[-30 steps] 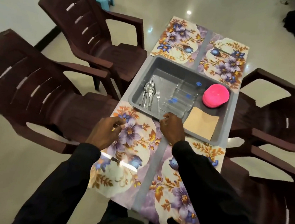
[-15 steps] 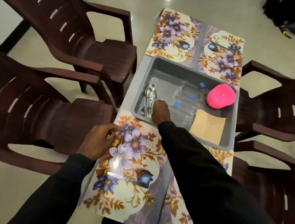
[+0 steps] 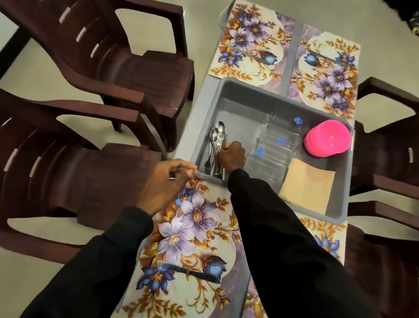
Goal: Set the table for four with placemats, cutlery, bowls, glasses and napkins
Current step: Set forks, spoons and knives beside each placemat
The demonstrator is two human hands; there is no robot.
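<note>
At the near-left end of the grey tray (image 3: 234, 90), the right hand (image 3: 231, 155) has its grip curled round the handles of the cutlery (image 3: 216, 139), a tangled bundle of spoons and forks. The left hand (image 3: 166, 185) hovers just beside the tray's near corner with its grip loosely curled; I cannot tell whether it pinches anything. Because the pieces lie nested together, lifting one could drag its neighbours up and let them drop. The clear glasses (image 3: 274, 144) lie just right of the knuckles and could be knocked. The right sleeve (image 3: 283, 252) crosses the near-left placemat (image 3: 188, 227) and might shift it or the knife (image 3: 187, 272) lying on it. Four floral mats nearly cover the narrow grey table (image 3: 289, 64), and the tray sits across the middle with pink bowls (image 3: 328, 138) at its far right and tan napkins (image 3: 308, 185) at its near right. Dark brown plastic chairs (image 3: 98, 57) stand along both sides on a pale glossy floor (image 3: 340, 13).
</note>
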